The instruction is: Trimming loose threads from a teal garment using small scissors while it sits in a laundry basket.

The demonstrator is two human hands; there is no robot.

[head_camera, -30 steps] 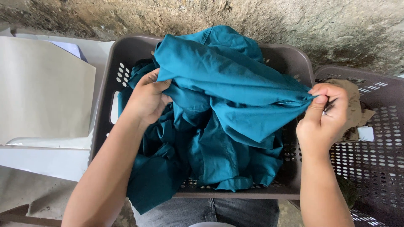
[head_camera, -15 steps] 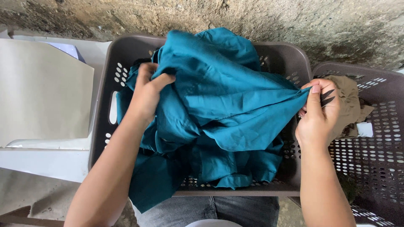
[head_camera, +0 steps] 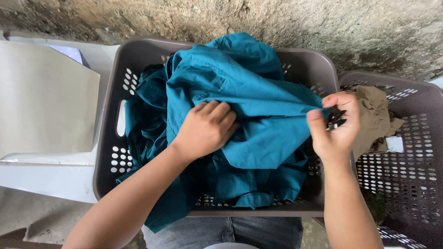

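Head view, looking down. Our left hand sits knuckles-up on the teal garment, fingers curled into a fold near the middle of the heap, gripping cloth. Our right hand is at the garment's right edge, thumb and fingers pressed together, pinching a corner of the teal fabric; a small dark object, possibly a clip, shows between the fingers, too small to identify. The garment fills the grey perforated laundry basket in the centre, piled above the rim at the far side, with part of it hanging over the near-left rim. A second grey perforated basket stands just to the right, touching or nearly touching the first, holding a crumpled tan cloth at its far-left corner. Left of the main basket lies a flat beige sheet on a white surface. Rough concrete wall at the far side.
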